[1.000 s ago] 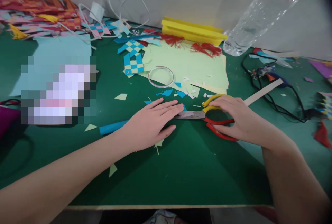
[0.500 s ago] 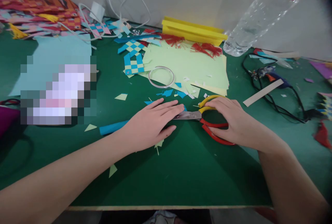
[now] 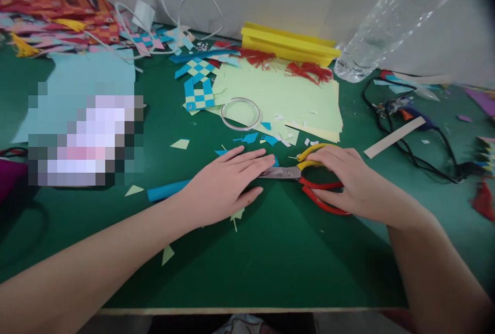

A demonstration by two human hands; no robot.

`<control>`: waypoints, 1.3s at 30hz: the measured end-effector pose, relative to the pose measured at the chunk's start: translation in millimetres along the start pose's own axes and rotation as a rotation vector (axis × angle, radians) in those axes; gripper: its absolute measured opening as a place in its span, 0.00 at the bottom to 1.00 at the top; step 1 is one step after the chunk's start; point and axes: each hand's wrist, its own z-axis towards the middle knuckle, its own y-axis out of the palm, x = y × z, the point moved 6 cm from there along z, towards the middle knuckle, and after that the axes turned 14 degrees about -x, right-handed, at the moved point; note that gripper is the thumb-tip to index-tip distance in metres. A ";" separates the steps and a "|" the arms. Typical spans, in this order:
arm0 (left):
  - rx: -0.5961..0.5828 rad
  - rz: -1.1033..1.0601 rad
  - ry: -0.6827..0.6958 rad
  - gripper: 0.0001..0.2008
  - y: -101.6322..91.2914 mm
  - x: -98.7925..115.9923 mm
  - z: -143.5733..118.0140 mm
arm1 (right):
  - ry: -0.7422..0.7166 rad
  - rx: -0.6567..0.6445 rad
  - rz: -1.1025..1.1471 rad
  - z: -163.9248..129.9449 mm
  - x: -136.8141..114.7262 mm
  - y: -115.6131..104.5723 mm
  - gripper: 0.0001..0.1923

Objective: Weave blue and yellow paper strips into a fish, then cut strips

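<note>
My left hand (image 3: 224, 187) lies flat, palm down, its fingers stretched out over the tips of the scissors and some blue paper. From under its wrist a blue paper strip (image 3: 166, 190) sticks out to the left. My right hand (image 3: 350, 182) has its fingers in the handles of the scissors (image 3: 286, 172), one yellow and one red. The blades point left, and their ends are hidden under my left fingers. Small blue and pale green paper scraps (image 3: 237, 215) lie around the left hand.
Behind the hands are a metal ring (image 3: 240, 129), a stack of pale green paper (image 3: 301, 102), woven blue-green pieces (image 3: 199, 94) and a folded yellow paper (image 3: 286, 45). A clear bottle (image 3: 371, 40) and a glue gun with black cord (image 3: 423, 117) are at right. A blurred-out object (image 3: 93, 138) lies left.
Both hands and the scissors stay in nearly the same place. The view has shifted very slightly.
</note>
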 end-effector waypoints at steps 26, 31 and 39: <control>-0.013 0.009 -0.001 0.25 1.5 -1.3 1.3 | -0.022 0.004 0.026 2.2 -10.9 2.8 0.23; -0.007 0.027 0.007 0.24 1.3 2.1 1.2 | -0.019 0.014 0.025 3.0 -12.5 2.8 0.22; 0.007 0.003 0.021 0.25 1.8 5.0 4.9 | -0.015 0.035 0.024 3.7 -9.0 1.9 0.23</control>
